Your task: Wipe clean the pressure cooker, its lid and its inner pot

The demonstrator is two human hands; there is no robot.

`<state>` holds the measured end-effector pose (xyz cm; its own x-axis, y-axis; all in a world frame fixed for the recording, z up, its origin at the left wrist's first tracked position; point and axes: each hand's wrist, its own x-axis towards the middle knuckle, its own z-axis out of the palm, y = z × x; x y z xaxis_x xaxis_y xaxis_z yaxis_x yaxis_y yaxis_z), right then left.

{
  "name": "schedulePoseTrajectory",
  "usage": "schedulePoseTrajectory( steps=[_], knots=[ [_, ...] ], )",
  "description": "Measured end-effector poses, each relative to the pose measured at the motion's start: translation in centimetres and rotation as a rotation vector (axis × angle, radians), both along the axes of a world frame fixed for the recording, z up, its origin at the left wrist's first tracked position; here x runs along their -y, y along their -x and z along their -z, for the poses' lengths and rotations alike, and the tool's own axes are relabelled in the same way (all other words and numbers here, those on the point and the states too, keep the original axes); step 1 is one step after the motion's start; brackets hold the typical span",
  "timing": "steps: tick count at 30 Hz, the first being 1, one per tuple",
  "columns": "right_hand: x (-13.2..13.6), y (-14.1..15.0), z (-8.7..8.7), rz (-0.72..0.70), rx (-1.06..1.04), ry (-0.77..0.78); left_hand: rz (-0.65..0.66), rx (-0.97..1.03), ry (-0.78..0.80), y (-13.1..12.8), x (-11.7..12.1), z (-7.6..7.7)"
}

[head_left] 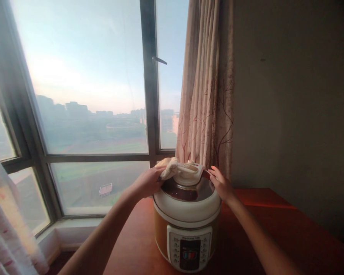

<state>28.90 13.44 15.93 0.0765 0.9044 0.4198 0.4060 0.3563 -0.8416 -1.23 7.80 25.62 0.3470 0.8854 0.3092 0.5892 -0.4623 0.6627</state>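
An electric pressure cooker [186,214] with a white rim and a control panel stands upright on the table in front of me. Its lid [203,191] is dark and shiny, with a white handle [186,173] across the top. My left hand [150,181] is closed around a pale cloth [169,168], which lies against the left side of the handle. On the other side, my right hand [221,185] rests at the lid's right edge, its fingers stretched out and partly apart. The left fingertips are hidden by the cloth.
The red-brown table [260,217] reaches to the right and meets a dark wall [289,114]. A large framed window [88,76] is behind and to the left. Beyond the cooker hangs a patterned curtain [203,84], and another curtain [8,221] is at lower left.
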Motion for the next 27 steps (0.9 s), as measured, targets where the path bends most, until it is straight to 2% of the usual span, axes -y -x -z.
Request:
schedulePoseTrajectory(
  steps=[2, 4, 8, 12, 17, 23, 27],
  knots=[
    [0.1, 0.0, 0.0, -0.004, 0.001, 0.004, 0.073, -0.086, -0.187, 0.4, 2.2, 1.1],
    [0.1, 0.1, 0.0, -0.006, -0.001, 0.007, 0.063, -0.101, -0.282, 0.7, 4.4, 2.3],
    [0.0, 0.1, 0.0, -0.003, -0.008, 0.006, 0.016, -0.122, -0.307, 0.8, 8.1, 4.0],
    [-0.1, 0.2, -0.1, 0.003, -0.02, 0.008, -0.041, -0.201, -0.302, 0.0, 9.4, 4.1],
    [0.1, 0.3, -0.3, 0.003, -0.03, 0.012, -0.048, -0.269, -0.301, -0.4, 6.8, 3.1],
    [0.4, 0.3, -0.7, 0.002, -0.027, 0.017, 0.018, -0.164, -0.308, 0.2, 1.3, 1.7],
    [0.7, 0.5, -0.9, 0.012, -0.025, 0.016, 0.126, -0.091, -0.214, 0.0, -3.0, 0.9]
  ],
)
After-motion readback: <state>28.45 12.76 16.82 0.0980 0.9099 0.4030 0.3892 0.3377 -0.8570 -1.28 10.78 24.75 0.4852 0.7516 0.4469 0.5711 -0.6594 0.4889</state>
